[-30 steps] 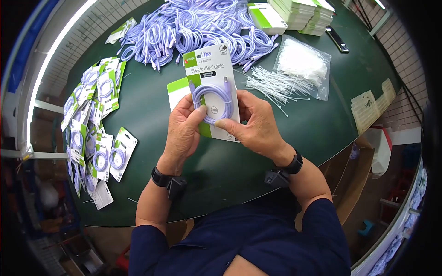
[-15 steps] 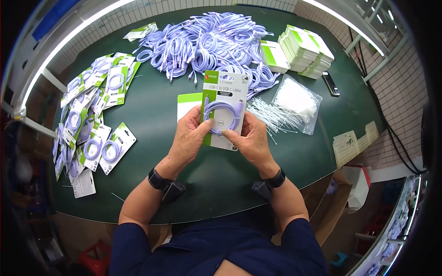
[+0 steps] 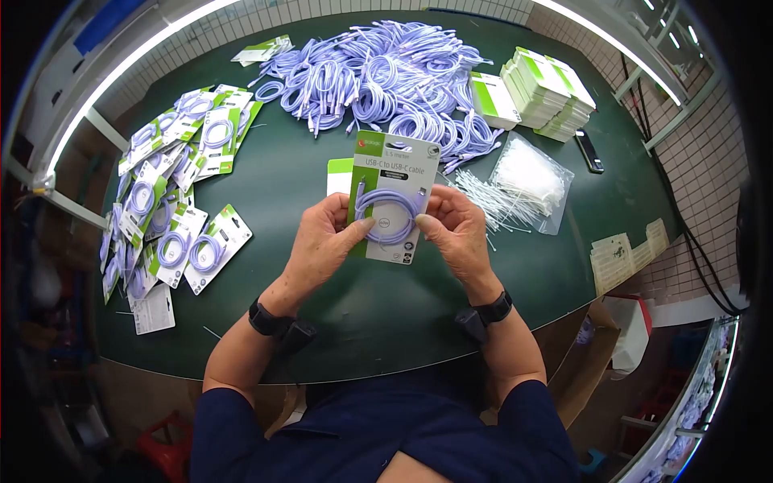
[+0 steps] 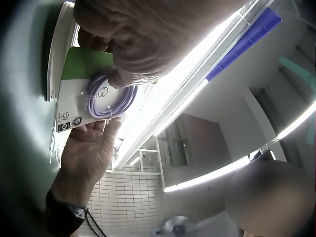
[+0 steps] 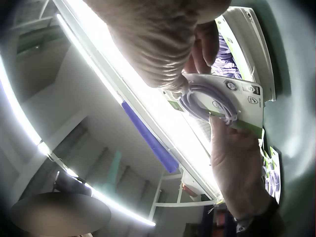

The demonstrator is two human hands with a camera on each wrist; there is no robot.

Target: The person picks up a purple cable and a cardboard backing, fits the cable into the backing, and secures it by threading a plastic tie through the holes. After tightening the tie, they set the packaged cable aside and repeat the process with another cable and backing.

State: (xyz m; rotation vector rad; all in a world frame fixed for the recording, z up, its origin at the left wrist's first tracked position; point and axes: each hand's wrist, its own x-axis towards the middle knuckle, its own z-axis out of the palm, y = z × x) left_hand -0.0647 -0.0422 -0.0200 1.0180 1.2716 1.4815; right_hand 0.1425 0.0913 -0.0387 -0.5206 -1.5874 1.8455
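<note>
Right hand [image 3: 460, 235] shifted thumb upward beside cable [image 3: 390, 196]; it and left hand [image 3: 320, 240], fingers curled, pinch card [image 3: 401, 153] between them.

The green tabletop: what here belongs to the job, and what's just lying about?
Likely the job: carded cable in left hand and right hand; loose cables; stacked cards; white ties; cable cards at left.
Likely just lying about: dark device; worn paper.

A white card [image 3: 403, 165] with a green strip and printed lettering stands face-up between the left hand [image 3: 320, 240] and right hand [image 3: 460, 240], its lower sides under their thumbs, carrying a purple cable [image 3: 392, 239] coiled in a ring, both plugs pointing away from the hands.
</note>
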